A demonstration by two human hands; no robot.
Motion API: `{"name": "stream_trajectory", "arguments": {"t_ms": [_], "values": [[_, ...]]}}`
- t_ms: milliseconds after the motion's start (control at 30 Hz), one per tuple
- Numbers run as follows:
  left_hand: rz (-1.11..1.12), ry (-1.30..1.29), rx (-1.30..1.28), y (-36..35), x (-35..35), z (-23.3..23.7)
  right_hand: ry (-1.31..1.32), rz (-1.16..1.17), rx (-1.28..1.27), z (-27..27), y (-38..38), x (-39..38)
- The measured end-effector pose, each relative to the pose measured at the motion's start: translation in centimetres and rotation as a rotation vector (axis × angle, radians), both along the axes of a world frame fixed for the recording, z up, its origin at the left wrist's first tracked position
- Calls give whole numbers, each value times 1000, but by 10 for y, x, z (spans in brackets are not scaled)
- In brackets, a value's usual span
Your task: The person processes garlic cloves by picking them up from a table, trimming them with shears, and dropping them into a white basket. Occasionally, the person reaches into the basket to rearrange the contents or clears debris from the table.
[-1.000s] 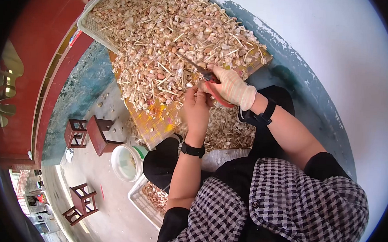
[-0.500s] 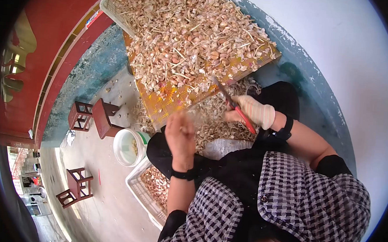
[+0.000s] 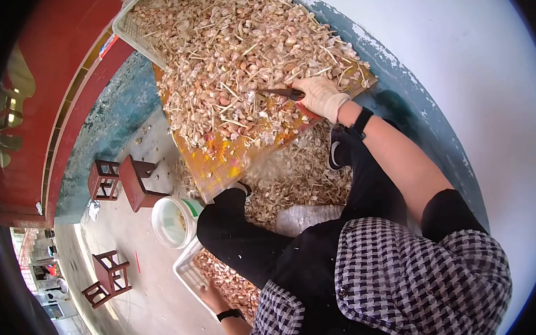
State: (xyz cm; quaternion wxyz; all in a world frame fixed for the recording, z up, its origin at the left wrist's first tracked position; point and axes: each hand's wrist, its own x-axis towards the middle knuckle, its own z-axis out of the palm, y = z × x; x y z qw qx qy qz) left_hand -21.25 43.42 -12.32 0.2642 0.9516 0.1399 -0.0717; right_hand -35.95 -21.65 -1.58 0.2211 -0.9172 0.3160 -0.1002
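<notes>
Nearest to the wearer, at the bottom of the view, the bare left hand, with a black watch on its wrist, is seen lowered to the white plastic lattice crate that stands on the grey concrete floor. The hand is laid against the pinkish garlic cloves in the crate. How far its fingers are curled, and whether anything is gripped, cannot be told.

Just beyond the crate a round white plastic bucket is set. Beside it, between the black-trousered legs, a heap of pale cut stalks and skins is spread over the floor.

Further out the low orange and yellow patterned table is found, bare only along its near edge. The right hand, covered by a pale knitted glove, is held over the table's right edge. It is closed around the handles of the red-handled scissors, and the dark blades are pointed left across the pile.

The rest of the table is covered, right up to its far edge, by a loose pile of garlic bulbs, cloves and stems. At the far left corner the pile is bordered by a white mesh basket.
</notes>
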Motion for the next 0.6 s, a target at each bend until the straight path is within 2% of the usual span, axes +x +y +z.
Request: {"name": "stream_trajectory", "arguments": {"t_ms": [33, 100, 133, 167, 233, 267, 300, 333, 400, 467, 567, 600], "values": [[-151, -57, -85, -19, 15, 13, 91, 72, -25, -11, -8, 9], [-323, -313, -234, -110, 27, 55, 8, 161, -173, -29, -16, 12], [-390, -223, -344, -162, 26, 82, -22, 169, -211, -37, -22, 14], [-455, -133, -454, -216, 20, 109, 8, 99, -145, -35, -22, 15], [-843, -216, -522, -314, -1, 146, 65, -41, -19, -21, -23, 14], [-1013, -222, -513, -352, -8, 153, -8, -47, -24, -27, -27, 14], [-1234, -360, -506, -390, -13, 154, -81, -56, -30, -39, -33, 11], [-1341, -356, -579, -426, -16, 142, -153, -68, -38, -45, -39, 8], [-1468, -338, -492, -489, -19, 114, -142, -110, -1, -39, -42, 5], [-1579, -373, -313, -534, -20, 88, -230, -119, -63, -45, -48, 2], [-1626, -417, -106, -565, -17, 49, -152, -159, 68, -37, -58, -7], [-1626, -421, -79, -566, -20, 53, -148, -175, 104, -31, -58, -11]]}}
